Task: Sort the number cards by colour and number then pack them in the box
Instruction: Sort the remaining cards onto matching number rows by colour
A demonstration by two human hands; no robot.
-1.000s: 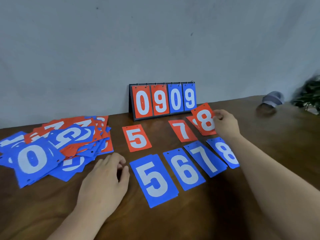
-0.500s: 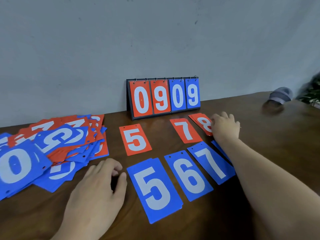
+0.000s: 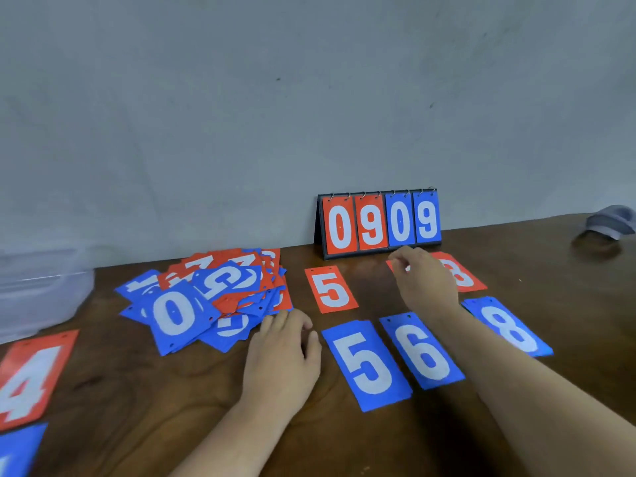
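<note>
Number cards (image 3: 332, 290) on wooden table (image 3: 568, 287)

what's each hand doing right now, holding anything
Left hand: open, resting on the table beside the card pile, holding nothing.
Right hand: fingers curled over a mostly hidden red card; grip cannot be told.

Scoreboard (image 3: 378, 223) reads 0909 — cards show red 5 (image 3: 331, 290), red 4 (image 3: 29, 376), blue 5 (image 3: 365, 364), blue 6 (image 3: 421, 351), blue 8 (image 3: 509, 327), blue 0 (image 3: 173, 313).
</note>
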